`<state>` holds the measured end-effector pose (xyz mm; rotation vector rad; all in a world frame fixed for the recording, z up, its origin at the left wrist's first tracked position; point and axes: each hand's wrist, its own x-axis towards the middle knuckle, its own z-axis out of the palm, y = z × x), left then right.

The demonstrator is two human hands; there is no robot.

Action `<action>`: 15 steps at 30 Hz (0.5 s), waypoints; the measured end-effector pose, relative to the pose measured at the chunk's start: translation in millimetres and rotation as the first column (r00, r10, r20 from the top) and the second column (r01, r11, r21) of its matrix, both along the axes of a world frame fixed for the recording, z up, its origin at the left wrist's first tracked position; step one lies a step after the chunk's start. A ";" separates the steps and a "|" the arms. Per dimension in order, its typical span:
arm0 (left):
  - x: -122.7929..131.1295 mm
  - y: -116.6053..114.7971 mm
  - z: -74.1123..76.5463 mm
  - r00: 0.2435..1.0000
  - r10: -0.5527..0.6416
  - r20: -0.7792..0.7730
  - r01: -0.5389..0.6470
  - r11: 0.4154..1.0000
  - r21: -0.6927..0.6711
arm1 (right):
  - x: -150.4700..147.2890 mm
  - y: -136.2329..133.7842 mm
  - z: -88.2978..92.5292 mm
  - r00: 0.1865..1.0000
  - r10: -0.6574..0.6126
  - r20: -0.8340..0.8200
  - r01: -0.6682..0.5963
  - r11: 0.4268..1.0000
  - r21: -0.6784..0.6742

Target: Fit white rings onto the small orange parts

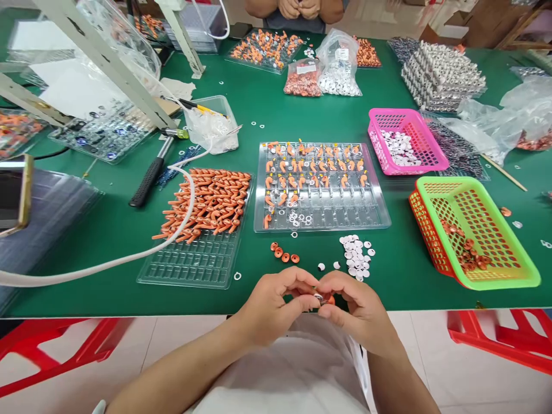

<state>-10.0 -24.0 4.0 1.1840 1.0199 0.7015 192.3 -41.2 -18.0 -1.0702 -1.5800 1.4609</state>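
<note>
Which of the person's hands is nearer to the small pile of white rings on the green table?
The right hand. It lies just below the pile of white rings, near the table edge. The left hand is farther to the left, nearer the four orange rings.

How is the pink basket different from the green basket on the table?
The pink basket is one colour all over, while the green basket has an orange side wall. The pink basket holds small white rings; the green basket holds a few orange pieces. The pink basket sits farther from the hands, and the green basket lies nearer the table's front edge, tilted. Both are perforated plastic baskets on the green table.
</note>
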 end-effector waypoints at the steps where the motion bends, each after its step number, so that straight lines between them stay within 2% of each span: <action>1: -0.6 -0.7 -1.7 1.000 0.007 0.025 -0.005 0.997 -0.078 | 0.7 -0.6 -0.9 1.000 0.011 0.003 -0.011 1.000 0.022; 4: -2.1 -2.7 -7.7 0.996 0.034 0.083 -0.012 0.970 -0.244 | -0.9 -3.8 -5.4 0.999 0.012 0.030 -0.016 0.993 0.116; 7: -4.1 -4.3 -10.5 0.999 0.044 0.027 -0.037 0.975 -0.221 | -6.3 -7.3 -9.8 0.989 -0.058 0.132 0.025 0.971 0.236; 9: -7.5 -3.9 -10.7 0.996 0.008 -0.091 -0.018 0.994 -0.109 | -8.3 -9.0 -11.7 0.974 -0.097 0.207 0.040 0.964 0.264; 12: -17.2 1.6 -13.3 0.941 0.031 -0.336 0.035 0.982 0.187 | -4.2 -10.5 -13.2 0.960 -0.111 0.258 0.049 0.970 0.237; 13: -20.7 5.0 -15.2 0.913 0.088 -0.399 0.045 0.949 0.311 | -1.3 -10.8 -13.4 0.959 -0.113 0.260 0.054 0.973 0.225; 15: -26.2 13.2 -19.9 0.862 0.194 -0.468 0.092 0.849 0.521 | 4.7 -11.0 -13.5 0.958 -0.118 0.260 0.063 0.976 0.208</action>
